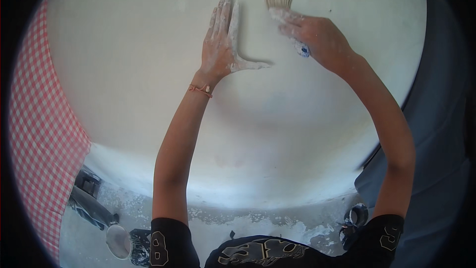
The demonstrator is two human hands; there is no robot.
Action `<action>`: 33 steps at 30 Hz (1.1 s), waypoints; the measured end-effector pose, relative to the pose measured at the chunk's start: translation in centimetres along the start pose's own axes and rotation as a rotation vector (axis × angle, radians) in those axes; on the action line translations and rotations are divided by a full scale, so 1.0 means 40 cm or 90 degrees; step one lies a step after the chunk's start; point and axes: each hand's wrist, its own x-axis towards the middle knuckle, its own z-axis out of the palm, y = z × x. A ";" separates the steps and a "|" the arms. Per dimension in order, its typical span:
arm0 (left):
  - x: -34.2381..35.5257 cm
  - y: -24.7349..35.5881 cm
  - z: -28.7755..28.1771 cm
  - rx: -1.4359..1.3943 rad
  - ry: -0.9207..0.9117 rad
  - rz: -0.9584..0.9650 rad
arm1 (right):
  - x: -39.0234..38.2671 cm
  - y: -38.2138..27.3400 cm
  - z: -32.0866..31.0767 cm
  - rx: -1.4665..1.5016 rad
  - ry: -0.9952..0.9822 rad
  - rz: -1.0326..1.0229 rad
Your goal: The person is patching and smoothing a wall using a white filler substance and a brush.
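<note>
My left hand (221,39) lies flat against a broad white wall (134,69), its fingers stretched upward and its thumb pointing out to the right. White powder or paste coats its fingers and thumb. To the right, my right hand (317,34) is closed around a brush (279,0) with pale, stiff bristles that point up along the wall. Most of the brush's handle is hidden in my grip; a whitish piece with a blue patch shows below the palm. White smears cover the fingers of this hand too.
A red-and-white checked cloth (42,114) hangs at the left. Dark blue-grey cloth (431,168) hangs at the right. Below, the white-spattered floor (213,228) holds a round whitish vessel (118,241), dark items (89,201) at left and a dark container (358,215) near my right arm.
</note>
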 end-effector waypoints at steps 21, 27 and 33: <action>-0.011 -0.098 -0.047 -0.042 0.008 0.051 | 0.158 -0.122 -0.051 0.138 -0.118 0.032; -0.017 -0.109 -0.045 -0.029 -0.004 0.056 | 0.189 -0.117 -0.053 0.375 -0.238 0.298; -0.011 -0.090 -0.052 0.028 -0.043 0.043 | 0.284 0.019 -0.082 0.069 0.080 0.039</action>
